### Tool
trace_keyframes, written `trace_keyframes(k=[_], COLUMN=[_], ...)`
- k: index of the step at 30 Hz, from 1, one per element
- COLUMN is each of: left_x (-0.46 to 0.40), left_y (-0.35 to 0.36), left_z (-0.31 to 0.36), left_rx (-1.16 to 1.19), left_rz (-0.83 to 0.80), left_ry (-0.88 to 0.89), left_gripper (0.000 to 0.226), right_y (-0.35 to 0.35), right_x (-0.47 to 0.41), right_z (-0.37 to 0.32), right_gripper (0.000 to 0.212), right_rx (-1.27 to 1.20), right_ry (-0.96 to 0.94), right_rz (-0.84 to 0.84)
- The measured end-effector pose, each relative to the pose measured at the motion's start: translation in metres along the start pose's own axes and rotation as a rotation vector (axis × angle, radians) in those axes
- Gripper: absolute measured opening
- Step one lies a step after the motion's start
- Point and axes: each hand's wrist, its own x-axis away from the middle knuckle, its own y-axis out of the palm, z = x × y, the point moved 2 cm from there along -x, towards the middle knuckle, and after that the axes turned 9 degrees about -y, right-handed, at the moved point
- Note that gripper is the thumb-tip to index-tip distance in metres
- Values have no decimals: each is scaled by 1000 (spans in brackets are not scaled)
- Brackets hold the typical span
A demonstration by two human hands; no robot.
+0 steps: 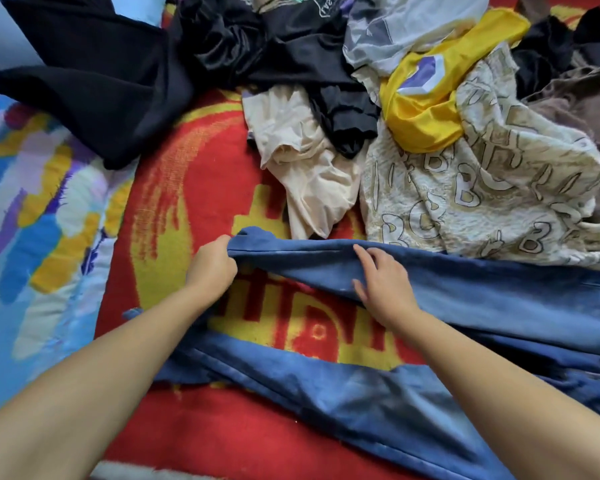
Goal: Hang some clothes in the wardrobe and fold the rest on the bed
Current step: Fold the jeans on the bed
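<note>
A pair of blue jeans (499,306) lies across the red and yellow blanket (174,188) on the bed, its two legs running to the left. My left hand (212,265) grips the hem end of the upper leg, fingers curled round the cloth. My right hand (383,282) rests on the same leg a little to the right, fingers spread and bent over its folded edge. The lower leg (309,382) lies flat under my forearms.
A heap of unfolded clothes fills the far side: a black garment (94,81), a cream one (309,174), a letter-patterned cream cloth (482,188), a yellow shiny piece (426,109), brown cloth (582,109). A multicoloured quilt (32,202) lies at the left.
</note>
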Motion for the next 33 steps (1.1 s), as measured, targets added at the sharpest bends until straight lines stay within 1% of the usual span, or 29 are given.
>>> trace_keyframes(k=[2,3,4,5,6,7,8,10,11,12,14,15,16,17,18,19,20,22,23,24,25,26,27,28,29,30,31,32,33], left_x=[-1,-1,-1,-1,-1,0,0,-1,-1,0,1,1,3,4,5,4,3,2,-1,-5,-13,-24,-35,-47,-59,-69,-75,-78,-79], left_y=[-12,-18,-23,-27,-31,-34,-36,-40,-42,-42,-40,-40,-43,-46,-51,-55,-60,-74,-84,-96,-108,-118,-127,-133,-134,-130,-123,-111,-97], left_z=[-2,-4,-7,-10,-16,-22,-29,-44,-49,-51,-49,-47,-47,-50,-54,-60,-66,-74,-74,-73,-69,-65,-58,-51,-44,-39,-36,-35,-37], left_rx=[68,81,82,72,24,-85,-246,-521,-589,-635,-635,-581,-499,-412,-362,-366,-409,-452,-463,-491,-528,-558,-582,-597,-624,-651,-669,-654,-616], left_rz=[-19,-33,-54,-91,-146,-203,-250,-292,-278,-233,-64,-7,14,2,-32,-86,-174,-419,-524,-590,-605,-570,-491,-365,-201,-45,65,113,127], left_ry=[122,167,212,262,311,359,396,416,418,435,537,586,605,590,539,480,432,347,307,269,236,208,190,189,201,195,164,127,105], left_gripper=[28,27,27,29,31,33,31,26,26,25,24,25,24,22,22,24,25,25,24,20,17,17,18,18,17,15,24,37,45], right_y=[-12,-17,-18,-17,-18,-19,-22,-26,-26,-26,-23,-20,-19,-18,-16,-14,-15,-22,-27,-35,-40,-44,-46,-45,-42,-37,-32,-27,-21], right_x=[-17,-25,-33,-40,-47,-52,-54,-59,-59,-59,-58,-58,-56,-54,-53,-52,-50,-49,-52,-55,-59,-64,-69,-74,-79,-84,-86,-85,-83], right_z=[-10,-14,-17,-20,-23,-24,-24,-25,-27,-30,-42,-50,-58,-67,-74,-79,-84,-90,-89,-88,-85,-81,-77,-72,-68,-64,-60,-58,-57], right_gripper=[71,70,64,51,33,18,12,12,15,23,46,53,54,47,36,21,8,15,8,6,14,17,17,15,14,19,31,41,48], right_rx=[-40,-34,-14,-1,-30,-95,-178,-292,-312,-303,-261,-249,-234,-203,-181,-166,-177,-248,-300,-366,-423,-477,-494,-474,-406,-326,-248,-192,-155], right_ry=[-21,-22,-26,-27,-24,-11,11,21,-5,-48,-154,-193,-236,-279,-316,-325,-330,-298,-257,-217,-168,-129,-96,-74,-47,-18,23,60,80], right_rz=[160,163,111,40,-1,-18,-1,34,7,-54,-224,-291,-329,-342,-350,-378,-432,-581,-641,-655,-641,-599,-548,-481,-397,-307,-239,-184,-136])
